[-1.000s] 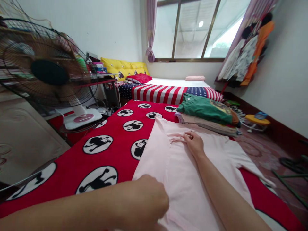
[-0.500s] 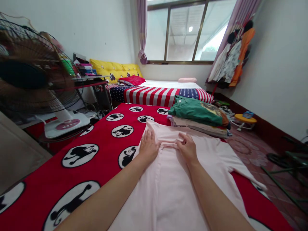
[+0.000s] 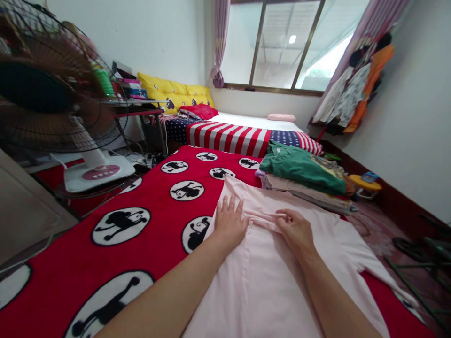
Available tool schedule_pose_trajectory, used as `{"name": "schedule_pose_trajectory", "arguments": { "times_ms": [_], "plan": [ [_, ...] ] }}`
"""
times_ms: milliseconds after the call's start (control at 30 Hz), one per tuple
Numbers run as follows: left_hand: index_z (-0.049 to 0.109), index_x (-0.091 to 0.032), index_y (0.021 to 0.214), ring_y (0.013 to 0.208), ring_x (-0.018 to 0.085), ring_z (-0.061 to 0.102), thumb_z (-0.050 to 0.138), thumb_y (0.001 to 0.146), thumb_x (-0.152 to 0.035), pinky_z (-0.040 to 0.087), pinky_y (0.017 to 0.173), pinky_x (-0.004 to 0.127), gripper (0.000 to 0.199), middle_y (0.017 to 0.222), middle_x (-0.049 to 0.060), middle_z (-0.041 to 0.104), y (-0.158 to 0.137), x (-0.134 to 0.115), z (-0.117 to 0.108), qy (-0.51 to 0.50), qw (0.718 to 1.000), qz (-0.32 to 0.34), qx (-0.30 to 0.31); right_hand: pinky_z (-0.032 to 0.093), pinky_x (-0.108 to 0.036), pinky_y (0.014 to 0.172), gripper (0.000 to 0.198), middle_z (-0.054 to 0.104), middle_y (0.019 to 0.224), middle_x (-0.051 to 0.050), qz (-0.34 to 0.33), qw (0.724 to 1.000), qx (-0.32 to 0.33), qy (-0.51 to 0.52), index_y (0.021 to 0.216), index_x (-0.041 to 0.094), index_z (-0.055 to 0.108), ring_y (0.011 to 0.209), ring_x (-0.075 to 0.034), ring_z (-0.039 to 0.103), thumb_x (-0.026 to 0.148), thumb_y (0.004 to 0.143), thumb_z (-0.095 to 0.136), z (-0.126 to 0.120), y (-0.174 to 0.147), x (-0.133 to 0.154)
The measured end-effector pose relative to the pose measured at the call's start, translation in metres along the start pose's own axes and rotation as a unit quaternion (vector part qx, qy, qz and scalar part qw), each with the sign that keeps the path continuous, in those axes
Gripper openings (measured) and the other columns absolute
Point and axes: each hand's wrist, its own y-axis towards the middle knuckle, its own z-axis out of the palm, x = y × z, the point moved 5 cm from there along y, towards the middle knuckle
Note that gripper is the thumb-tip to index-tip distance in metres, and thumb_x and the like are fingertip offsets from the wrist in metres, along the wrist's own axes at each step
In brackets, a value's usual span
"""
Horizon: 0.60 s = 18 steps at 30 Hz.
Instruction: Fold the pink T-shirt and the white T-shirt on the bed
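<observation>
A pale pink shirt (image 3: 275, 281) lies spread over a red blanket (image 3: 162, 253) patterned with black figures in white ovals. My left hand (image 3: 230, 223) rests flat on the shirt's left part near the collar, fingers spread. Close by on the right, my right hand (image 3: 294, 230) pinches the fabric at the collar edge, thumb and fingers together. A fold of cloth runs between the two hands. One sleeve stretches out toward the right edge of the blanket.
Behind the shirt sits a stack of folded clothes with a green shirt (image 3: 303, 166) on top. A fan (image 3: 98, 171) stands at the left. Further back is a bed with a striped cover (image 3: 229, 137). A yellow stool (image 3: 364, 182) is at the right.
The view has turned slightly, so the scene sits a little differently. My left fingers are spread wider. My right hand still pinches the collar fabric, now pulled slightly toward me.
</observation>
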Motion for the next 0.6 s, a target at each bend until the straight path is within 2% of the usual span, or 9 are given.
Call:
{"name": "schedule_pose_trajectory", "arguments": {
  "times_ms": [100, 167, 267, 367, 433, 500, 600],
  "plan": [
    [0.034, -0.019, 0.145, 0.142, 0.033, 0.017, 0.035, 0.091, -0.049, 0.013, 0.114, 0.052, 0.062, 0.153, 0.013, 0.028, 0.0, 0.0, 0.0, -0.015, 1.0, 0.002, -0.001, 0.044, -0.035, 0.083, 0.043, 0.061, 0.114, -0.011, 0.008, 0.996, -0.048, -0.068, 0.108, 0.02, 0.067, 0.097, -0.026, 0.059, 0.044, 0.076, 0.052, -0.004, 0.015, -0.002],
    [0.036, -0.018, 0.144, 0.142, 0.033, 0.017, 0.036, 0.091, -0.049, 0.013, 0.114, 0.052, 0.062, 0.152, 0.014, 0.029, 0.0, 0.0, -0.001, -0.02, 1.0, 0.003, -0.008, 0.044, -0.035, 0.084, 0.048, 0.061, 0.116, -0.014, 0.009, 0.994, -0.024, -0.104, 0.113, 0.015, 0.064, 0.099, -0.027, 0.059, 0.046, 0.079, 0.049, 0.001, 0.032, -0.003],
    [0.035, -0.018, 0.145, 0.142, 0.032, 0.015, 0.036, 0.09, -0.05, 0.012, 0.114, 0.051, 0.063, 0.153, 0.015, 0.027, 0.001, 0.0, -0.001, -0.029, 0.999, 0.004, -0.021, 0.044, -0.032, 0.075, 0.046, 0.068, 0.102, -0.012, 0.022, 0.986, 0.066, -0.151, 0.109, 0.014, 0.065, 0.093, -0.026, 0.062, 0.046, 0.081, 0.048, 0.016, 0.056, -0.002],
    [0.029, -0.016, 0.147, 0.143, 0.032, 0.012, 0.041, 0.088, -0.051, 0.01, 0.115, 0.051, 0.07, 0.154, 0.017, 0.021, 0.001, 0.002, -0.002, -0.04, 0.999, -0.006, -0.028, 0.04, -0.028, 0.062, 0.032, 0.071, 0.086, -0.007, 0.029, 0.973, 0.129, -0.187, 0.089, 0.019, 0.07, 0.082, -0.024, 0.064, 0.044, 0.076, 0.054, 0.023, 0.071, 0.001],
    [0.026, -0.013, 0.148, 0.143, 0.032, 0.011, 0.043, 0.087, -0.052, 0.008, 0.115, 0.051, 0.075, 0.154, 0.018, 0.019, 0.001, 0.003, -0.002, -0.043, 0.999, -0.017, -0.022, 0.038, -0.027, 0.056, 0.023, 0.07, 0.074, -0.005, 0.037, 0.97, 0.144, -0.193, 0.077, 0.021, 0.07, 0.072, -0.022, 0.064, 0.038, 0.073, 0.055, 0.02, 0.076, 0.0],
    [0.026, -0.011, 0.147, 0.143, 0.032, 0.01, 0.043, 0.086, -0.053, 0.007, 0.115, 0.051, 0.077, 0.154, 0.018, 0.02, 0.001, 0.003, -0.001, -0.042, 0.999, -0.025, -0.019, 0.035, -0.026, 0.051, 0.022, 0.067, 0.065, -0.004, 0.056, 0.966, 0.146, -0.207, 0.072, 0.022, 0.07, 0.062, -0.021, 0.062, 0.035, 0.071, 0.053, 0.014, 0.078, -0.003],
    [0.029, -0.008, 0.146, 0.143, 0.032, 0.012, 0.039, 0.088, -0.053, 0.006, 0.116, 0.05, 0.074, 0.153, 0.019, 0.022, 0.001, 0.002, -0.001, -0.039, 0.999, -0.027, -0.022, 0.035, -0.028, 0.051, 0.022, 0.068, 0.066, -0.007, 0.06, 0.946, 0.153, -0.28, 0.073, 0.022, 0.072, 0.063, -0.024, 0.063, 0.036, 0.067, 0.056, 0.008, 0.08, -0.003]
  ]
}}
